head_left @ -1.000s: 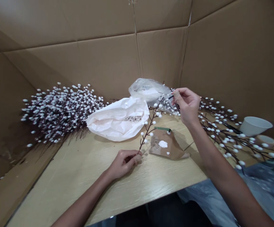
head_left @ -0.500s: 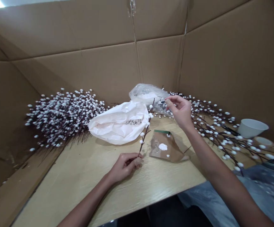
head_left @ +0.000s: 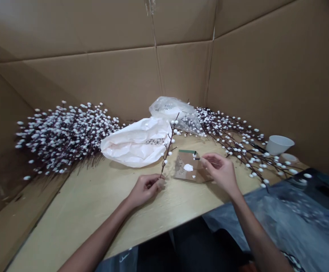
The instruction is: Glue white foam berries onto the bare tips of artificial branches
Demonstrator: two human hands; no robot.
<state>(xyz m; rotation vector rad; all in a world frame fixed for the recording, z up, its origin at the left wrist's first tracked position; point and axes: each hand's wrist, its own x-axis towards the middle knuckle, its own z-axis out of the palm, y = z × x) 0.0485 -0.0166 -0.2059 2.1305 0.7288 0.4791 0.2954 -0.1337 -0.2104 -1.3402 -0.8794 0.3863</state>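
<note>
My left hand (head_left: 148,187) is closed, pinching the lower end of a berry branch (head_left: 166,153) that leans upward with white berries along its brown stem. My right hand (head_left: 219,172) is closed on a thin dark stick (head_left: 197,158), too small to make out exactly. The tip of that stick is over a piece of brown cardboard (head_left: 182,174) on the table, close to a small white dab. A larger white blob (head_left: 188,167), like paste, lies on the cardboard, which has a green strip at its far edge. Just beyond the branch, an open white bag (head_left: 124,151) holds many loose white berries.
Cardboard walls (head_left: 119,75) surround the table (head_left: 96,211). A thick bundle of white-berry branches (head_left: 68,139) lies left, and more branches (head_left: 238,143) spread right. Behind the white bag sits a clear plastic bag (head_left: 167,107). A white cup (head_left: 279,144) stands at right.
My right hand has come down and toward me, from above the clear bag to the cardboard, with the dark stick. My left hand still holds the branch. The view has shifted slightly.
</note>
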